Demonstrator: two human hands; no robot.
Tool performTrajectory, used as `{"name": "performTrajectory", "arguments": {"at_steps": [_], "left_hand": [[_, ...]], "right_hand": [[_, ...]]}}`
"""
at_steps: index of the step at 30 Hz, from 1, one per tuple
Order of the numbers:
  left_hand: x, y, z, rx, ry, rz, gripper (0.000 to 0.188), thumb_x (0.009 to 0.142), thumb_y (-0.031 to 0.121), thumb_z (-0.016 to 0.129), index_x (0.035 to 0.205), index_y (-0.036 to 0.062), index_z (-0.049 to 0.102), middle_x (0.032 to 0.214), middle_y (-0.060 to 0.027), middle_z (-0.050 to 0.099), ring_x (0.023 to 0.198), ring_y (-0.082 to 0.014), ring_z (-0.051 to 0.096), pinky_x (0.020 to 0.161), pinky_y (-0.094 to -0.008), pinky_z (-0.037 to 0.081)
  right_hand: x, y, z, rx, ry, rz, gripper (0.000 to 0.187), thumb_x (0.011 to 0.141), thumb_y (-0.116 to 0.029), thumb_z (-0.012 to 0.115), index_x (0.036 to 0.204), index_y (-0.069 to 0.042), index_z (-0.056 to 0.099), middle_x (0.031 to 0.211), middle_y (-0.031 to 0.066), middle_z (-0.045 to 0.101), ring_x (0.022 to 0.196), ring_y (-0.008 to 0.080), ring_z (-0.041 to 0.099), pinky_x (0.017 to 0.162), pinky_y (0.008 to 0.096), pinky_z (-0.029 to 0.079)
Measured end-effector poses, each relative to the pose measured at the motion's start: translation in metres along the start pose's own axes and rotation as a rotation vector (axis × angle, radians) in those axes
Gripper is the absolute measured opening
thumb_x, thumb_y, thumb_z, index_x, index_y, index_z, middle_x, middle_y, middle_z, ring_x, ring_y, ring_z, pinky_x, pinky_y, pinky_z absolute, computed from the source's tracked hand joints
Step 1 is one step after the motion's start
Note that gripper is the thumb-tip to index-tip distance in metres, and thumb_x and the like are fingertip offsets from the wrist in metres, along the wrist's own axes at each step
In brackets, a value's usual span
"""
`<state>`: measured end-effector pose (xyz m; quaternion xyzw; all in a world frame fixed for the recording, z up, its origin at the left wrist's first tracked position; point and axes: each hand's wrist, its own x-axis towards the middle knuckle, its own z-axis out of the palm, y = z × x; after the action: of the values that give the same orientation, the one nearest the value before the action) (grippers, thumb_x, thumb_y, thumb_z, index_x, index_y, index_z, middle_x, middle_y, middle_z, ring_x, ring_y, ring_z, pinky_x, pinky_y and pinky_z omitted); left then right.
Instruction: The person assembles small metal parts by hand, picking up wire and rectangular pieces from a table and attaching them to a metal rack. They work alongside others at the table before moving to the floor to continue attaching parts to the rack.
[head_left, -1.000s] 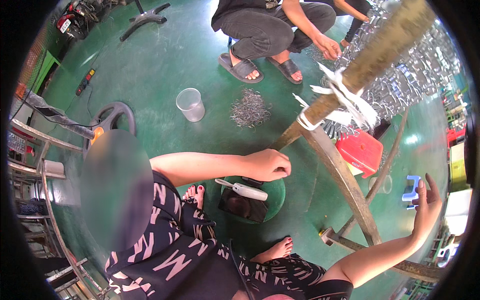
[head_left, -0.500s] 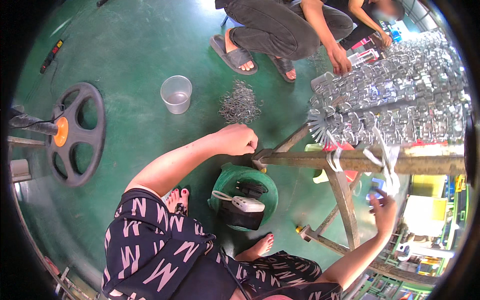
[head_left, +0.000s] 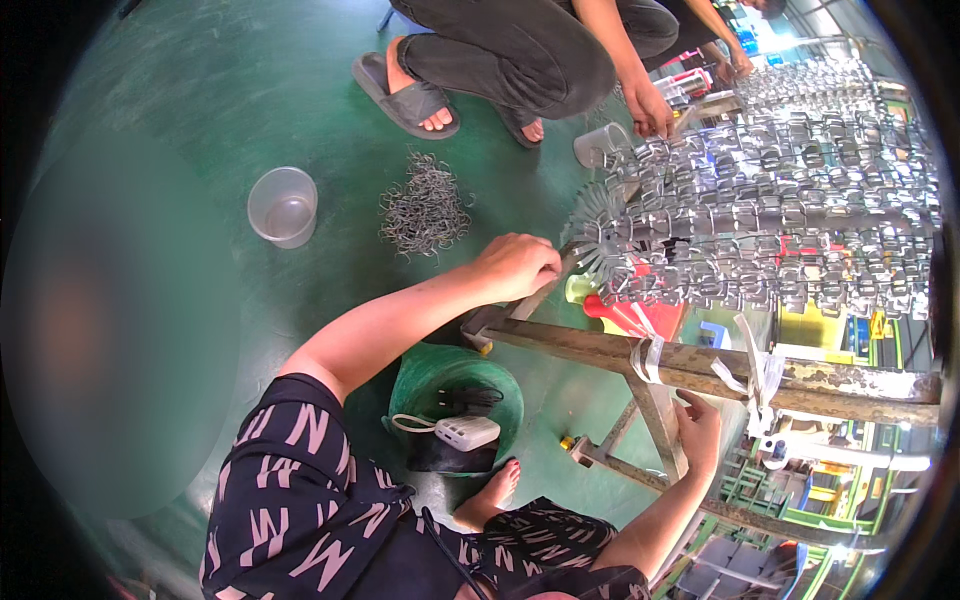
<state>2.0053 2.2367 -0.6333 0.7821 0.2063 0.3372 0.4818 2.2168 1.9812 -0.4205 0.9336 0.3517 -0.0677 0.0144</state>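
My left hand (head_left: 520, 268) is closed in a pinch at the near-left end of a rack densely hung with small shiny metal clips (head_left: 740, 205). Whatever lies between its fingertips is too small or hidden to make out. A fan of thin metal strips (head_left: 598, 228) sticks out from the rack's end, just beyond that hand. Lower right, my right hand (head_left: 697, 430) has its fingers apart, beside the worn metal beam (head_left: 590, 350) of the stand; I see nothing in it. Beyond my left arm, a loose pile of bent wire hooks (head_left: 425, 207) lies on the green floor.
A clear plastic cup (head_left: 283, 207) stands left of the hooks. By my feet, a green basin (head_left: 405, 375) holds a white power bank (head_left: 467, 432) and dark items. White ties (head_left: 765, 380) wrap the beam. Across from me, a person's hand (head_left: 650, 108) reaches toward the rack.
The view has shifted toward the rack. My left hand has moved right, up to the rack's end. My right hand has come lower, closer beside the beam.
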Motion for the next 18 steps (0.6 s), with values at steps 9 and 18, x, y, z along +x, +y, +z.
{"name": "performTrajectory", "arguments": {"at_steps": [9, 18], "left_hand": [[0.006, 0.024, 0.001, -0.058, 0.048, 0.17, 0.01, 0.078, 0.01, 0.067, 0.086, 0.0035, 0.067, 0.082, -0.0118, 0.065, 0.074, -0.0299, 0.064, 0.066, -0.0379, 0.05], [-0.001, 0.094, -0.053, -0.103, 0.185, 0.319, 0.007, 0.077, 0.003, 0.068, 0.083, -0.0002, 0.067, 0.076, -0.0106, 0.063, 0.066, -0.0263, 0.061, 0.061, -0.0328, 0.048]], "right_hand": [[-0.005, 0.033, 0.029, 0.241, 0.138, -0.146, 0.026, 0.087, -0.024, 0.063, 0.088, 0.001, 0.065, 0.076, 0.0089, 0.066, 0.069, 0.0183, 0.061, 0.064, 0.0335, 0.048], [-0.013, 0.01, 0.033, 0.187, 0.247, 0.108, 0.045, 0.085, -0.047, 0.058, 0.082, -0.004, 0.071, 0.075, 0.0137, 0.069, 0.076, 0.0315, 0.068, 0.071, 0.0403, 0.051]]}}
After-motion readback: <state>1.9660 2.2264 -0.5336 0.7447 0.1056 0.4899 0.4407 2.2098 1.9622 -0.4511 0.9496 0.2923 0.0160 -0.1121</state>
